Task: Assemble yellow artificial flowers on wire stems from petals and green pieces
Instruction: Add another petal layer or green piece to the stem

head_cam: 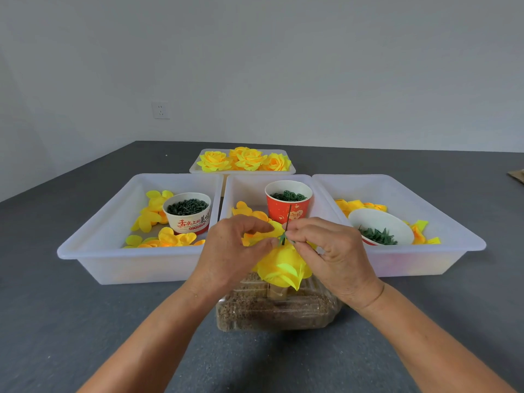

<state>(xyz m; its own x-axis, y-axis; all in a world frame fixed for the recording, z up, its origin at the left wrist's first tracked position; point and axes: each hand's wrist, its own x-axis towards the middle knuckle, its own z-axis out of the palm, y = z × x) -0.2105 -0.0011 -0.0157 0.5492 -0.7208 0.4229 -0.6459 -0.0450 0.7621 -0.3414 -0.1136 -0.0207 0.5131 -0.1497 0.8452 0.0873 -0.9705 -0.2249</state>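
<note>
A yellow flower hangs head-down on a thin dark wire stem that points up between my hands. My left hand pinches the petals at the flower's base. My right hand pinches a small green piece on the wire just above the petals. Loose yellow petals lie in the left tray beside a white cup of dark green pieces. A red cup of green rings stands in the middle tray. A white bowl of green pieces sits in the right tray.
Finished yellow flowers fill a white tray at the back. A clear container of brown granules stands under the flower near the front. A grey tabletop surrounds everything, and a brown scrap lies at the far right edge.
</note>
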